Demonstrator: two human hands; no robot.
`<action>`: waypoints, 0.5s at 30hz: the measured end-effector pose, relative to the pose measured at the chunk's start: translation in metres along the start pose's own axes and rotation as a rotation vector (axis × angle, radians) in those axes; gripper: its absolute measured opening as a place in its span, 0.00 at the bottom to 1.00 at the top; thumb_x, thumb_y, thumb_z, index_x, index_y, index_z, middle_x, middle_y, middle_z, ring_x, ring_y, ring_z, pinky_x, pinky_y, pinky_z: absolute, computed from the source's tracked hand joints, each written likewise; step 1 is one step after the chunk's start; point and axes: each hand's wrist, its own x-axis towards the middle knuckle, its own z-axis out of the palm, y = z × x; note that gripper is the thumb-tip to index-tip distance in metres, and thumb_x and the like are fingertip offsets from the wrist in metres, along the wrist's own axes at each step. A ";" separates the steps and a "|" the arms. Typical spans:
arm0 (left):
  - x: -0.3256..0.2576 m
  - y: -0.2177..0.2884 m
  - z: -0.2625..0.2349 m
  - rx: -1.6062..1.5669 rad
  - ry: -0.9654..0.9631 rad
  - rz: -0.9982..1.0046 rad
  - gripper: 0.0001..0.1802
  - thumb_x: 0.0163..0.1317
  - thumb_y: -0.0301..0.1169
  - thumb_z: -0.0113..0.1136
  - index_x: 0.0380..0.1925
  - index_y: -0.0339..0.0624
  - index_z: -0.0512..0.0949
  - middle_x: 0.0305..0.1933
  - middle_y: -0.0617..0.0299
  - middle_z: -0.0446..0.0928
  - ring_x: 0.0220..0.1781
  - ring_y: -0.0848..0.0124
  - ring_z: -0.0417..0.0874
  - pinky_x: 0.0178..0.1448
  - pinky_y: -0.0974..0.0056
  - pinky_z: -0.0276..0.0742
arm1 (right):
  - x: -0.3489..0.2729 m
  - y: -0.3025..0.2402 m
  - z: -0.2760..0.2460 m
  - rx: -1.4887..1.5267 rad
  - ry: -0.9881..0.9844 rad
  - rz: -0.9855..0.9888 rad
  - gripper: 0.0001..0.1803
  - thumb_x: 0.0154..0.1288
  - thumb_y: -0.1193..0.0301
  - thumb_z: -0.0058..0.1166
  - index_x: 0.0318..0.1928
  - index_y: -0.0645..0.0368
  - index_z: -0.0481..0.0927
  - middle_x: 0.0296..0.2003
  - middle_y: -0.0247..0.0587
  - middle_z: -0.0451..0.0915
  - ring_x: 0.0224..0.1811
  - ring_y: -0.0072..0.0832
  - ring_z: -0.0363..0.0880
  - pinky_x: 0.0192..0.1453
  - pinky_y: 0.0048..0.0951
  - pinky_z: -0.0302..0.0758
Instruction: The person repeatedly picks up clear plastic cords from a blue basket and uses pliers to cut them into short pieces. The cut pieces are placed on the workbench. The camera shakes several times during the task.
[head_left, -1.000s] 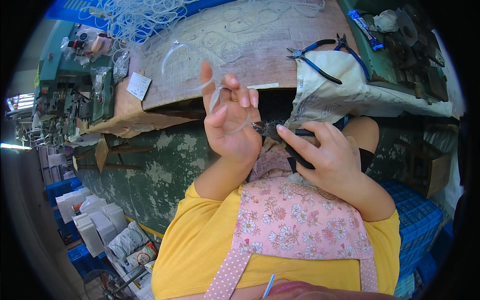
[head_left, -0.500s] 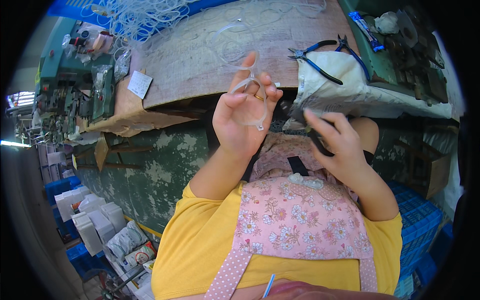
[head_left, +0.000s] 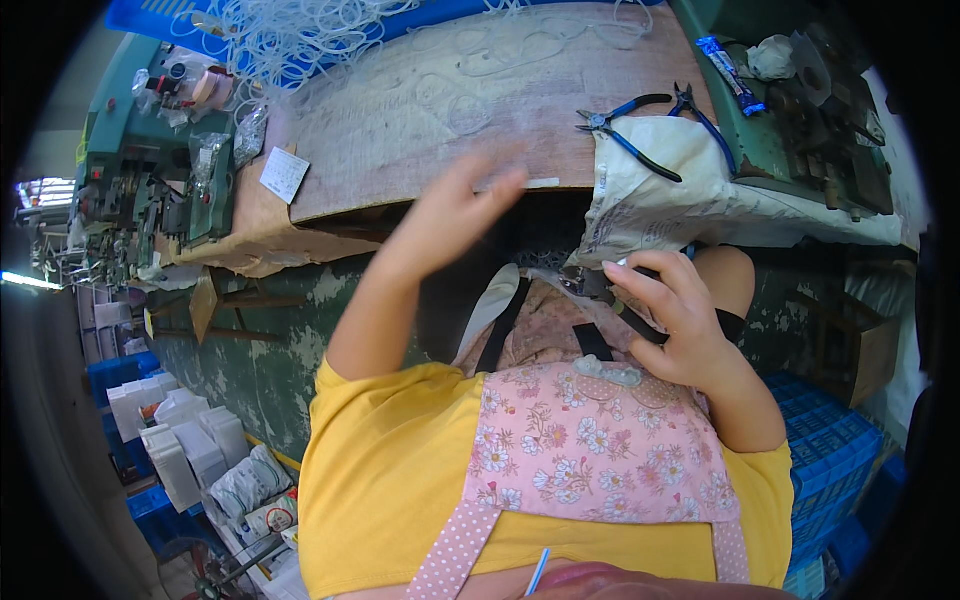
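My left hand [head_left: 465, 205] is over the near edge of the wooden worktop [head_left: 400, 120], its fingers smeared by motion; I cannot make out anything in it. A small white strip [head_left: 541, 183] lies on the edge beside its fingertips. In front of my apron, my right hand [head_left: 675, 310] is closed around pliers [head_left: 637, 322] with dark handles, the metal jaws turned to the left. A tangle of clear plastic eyeglass-frame pieces [head_left: 290, 45] fills a blue tray [head_left: 395, 25] at the far left. Several faint clear pieces lie flat on the worktop.
Two blue-handled pliers [head_left: 640, 150] [head_left: 705, 130] lie on and beside a white cloth sack [head_left: 640, 205] at the right. Green machines stand on both sides, and a blue wrapper [head_left: 730, 75] rests on the right one. A paper slip [head_left: 285, 174] lies at the left edge.
My left hand has swung left and turned over; the clear eyeglass frame it held upright no longer shows. My right hand has lowered slightly with the pliers.
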 end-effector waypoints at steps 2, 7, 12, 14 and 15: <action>0.041 -0.031 -0.022 0.464 0.222 0.135 0.20 0.68 0.30 0.52 0.60 0.46 0.74 0.63 0.52 0.73 0.65 0.53 0.72 0.66 0.58 0.68 | 0.000 -0.002 0.004 0.004 -0.038 -0.001 0.39 0.41 0.78 0.62 0.61 0.48 0.74 0.47 0.45 0.73 0.46 0.44 0.73 0.50 0.41 0.70; 0.068 -0.085 -0.046 1.086 -0.075 0.057 0.26 0.63 0.26 0.54 0.62 0.56 0.72 0.65 0.54 0.70 0.62 0.51 0.74 0.64 0.55 0.71 | -0.004 -0.003 0.010 -0.042 -0.089 -0.013 0.40 0.40 0.77 0.62 0.62 0.49 0.74 0.47 0.44 0.73 0.47 0.44 0.73 0.51 0.41 0.70; 0.046 -0.079 -0.043 0.996 -0.127 0.329 0.21 0.63 0.29 0.56 0.57 0.52 0.74 0.64 0.56 0.72 0.57 0.52 0.78 0.58 0.56 0.76 | -0.009 0.008 0.014 0.042 -0.052 0.035 0.39 0.41 0.76 0.61 0.62 0.50 0.74 0.48 0.45 0.73 0.48 0.44 0.73 0.54 0.40 0.70; 0.037 -0.071 -0.038 0.910 -0.074 0.336 0.18 0.64 0.30 0.54 0.55 0.50 0.75 0.61 0.56 0.74 0.55 0.53 0.80 0.55 0.57 0.78 | -0.008 0.009 0.015 0.074 -0.054 0.043 0.38 0.43 0.77 0.59 0.62 0.51 0.73 0.49 0.46 0.73 0.49 0.44 0.73 0.55 0.38 0.70; 0.033 -0.067 -0.034 0.834 -0.010 0.323 0.16 0.65 0.30 0.53 0.54 0.48 0.75 0.58 0.55 0.76 0.54 0.54 0.80 0.53 0.58 0.78 | -0.007 0.010 0.015 0.141 -0.049 0.071 0.37 0.45 0.77 0.59 0.62 0.52 0.73 0.49 0.46 0.73 0.49 0.43 0.73 0.55 0.37 0.70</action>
